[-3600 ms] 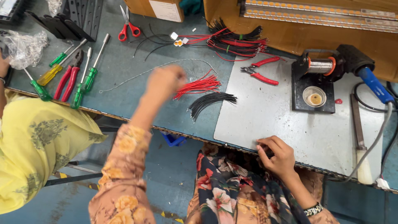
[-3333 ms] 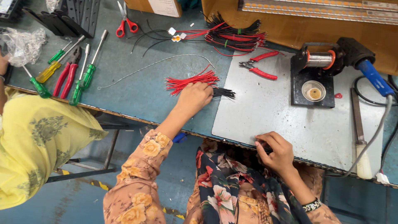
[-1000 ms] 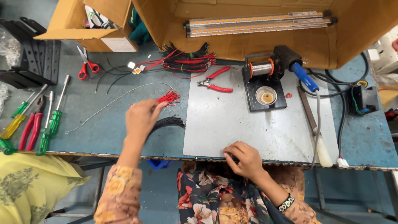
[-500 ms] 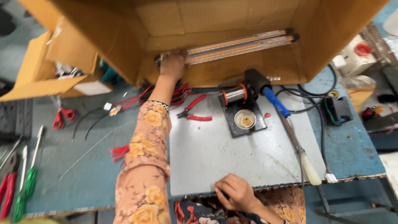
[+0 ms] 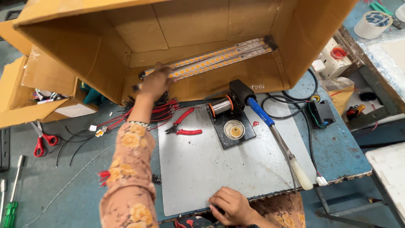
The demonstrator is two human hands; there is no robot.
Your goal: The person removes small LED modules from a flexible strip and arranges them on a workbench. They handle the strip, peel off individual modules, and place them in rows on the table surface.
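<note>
Lowered slightly since half a second ago, left hand [image 5: 155, 82] grips light strips [image 5: 211, 59] in the cardboard box [image 5: 126, 38], best lifted level; right hand [image 5: 230, 206] rests curled on the metal sheet [image 5: 219, 164].

We are in an electronics assembly workshop: on the worn blue table [image 5: 337, 147] lie a soldering iron [image 5: 270, 126], a solder spool [image 5: 219, 107], red cutters [image 5: 182, 126], bundled red and black wires [image 5: 162, 110], and LED strips [image 5: 211, 59] in a far cardboard box [image 5: 295, 33].

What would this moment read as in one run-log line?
left hand: grips light strips in cardboard box | right hand: rests at metal plate edge
</note>
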